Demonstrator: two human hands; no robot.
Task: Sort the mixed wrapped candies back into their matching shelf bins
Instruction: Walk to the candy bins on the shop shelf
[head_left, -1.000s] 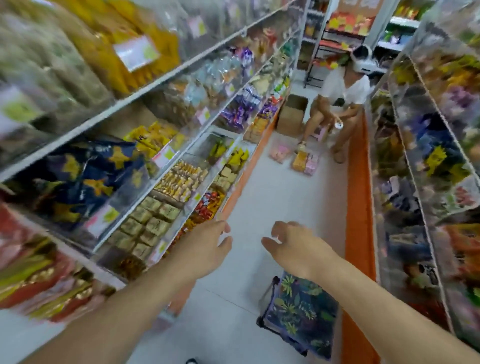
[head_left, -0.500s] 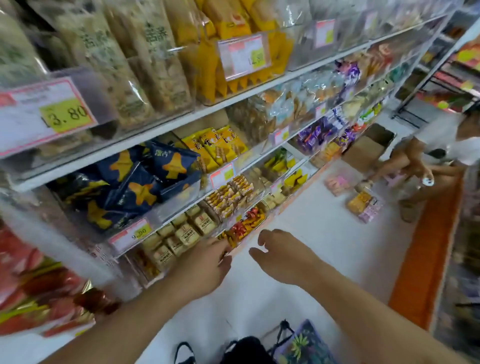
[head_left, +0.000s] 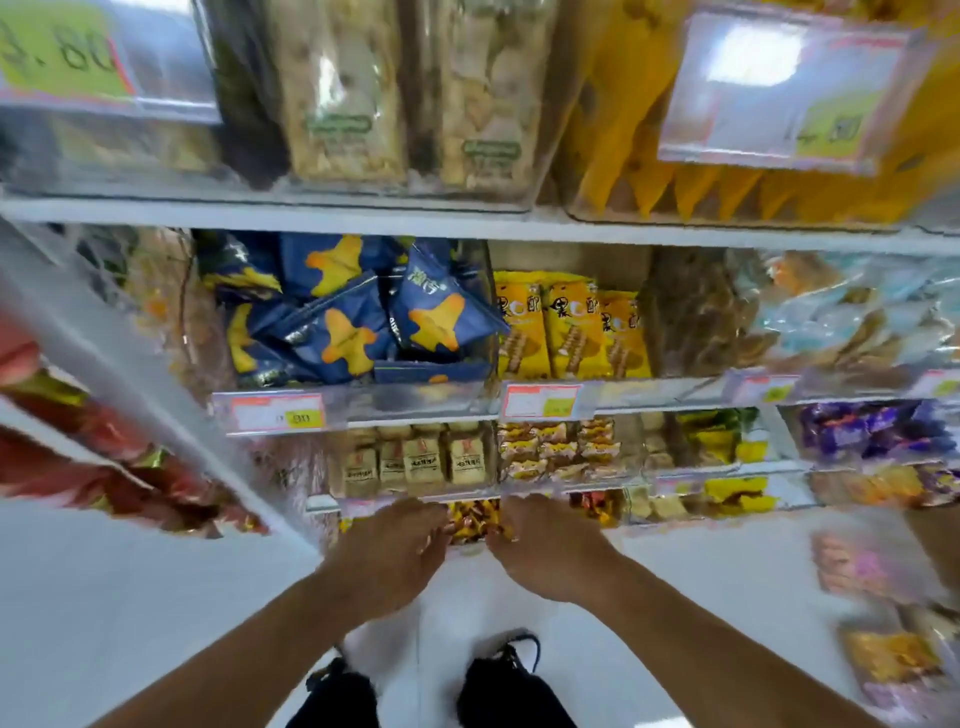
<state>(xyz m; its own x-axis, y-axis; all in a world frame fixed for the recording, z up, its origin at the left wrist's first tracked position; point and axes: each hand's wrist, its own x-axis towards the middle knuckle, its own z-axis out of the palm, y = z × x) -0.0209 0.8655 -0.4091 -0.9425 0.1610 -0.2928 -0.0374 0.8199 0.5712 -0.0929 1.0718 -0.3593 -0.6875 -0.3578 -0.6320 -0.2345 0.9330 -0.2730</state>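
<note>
Both hands reach down to the lowest shelf bin, which holds a heap of small wrapped candies (head_left: 474, 519) in gold, red and orange foil. My left hand (head_left: 395, 545) rests at the left side of that heap, fingers spread over the bin's front. My right hand (head_left: 545, 540) is at the right side, fingers curled down into the candies. The fingertips of both hands are hidden, so what they hold cannot be made out. One bin up sit beige wrapped squares (head_left: 415, 462) and orange-white wrapped candies (head_left: 558, 449).
Clear shelf bins stack above: blue snack bags (head_left: 358, 317), yellow packs (head_left: 569, 327), purple candies (head_left: 872, 431), price tags (head_left: 540, 401) on the fronts. A slanted white shelf edge (head_left: 130, 374) juts in at left. My black shoes (head_left: 498, 686) stand on white floor. Loose packets (head_left: 883, 639) lie lower right.
The view has swung left to face the shelves square on. Both hands have moved forward and down from mid-air onto the lowest candy bin. The person in the aisle has left the view.
</note>
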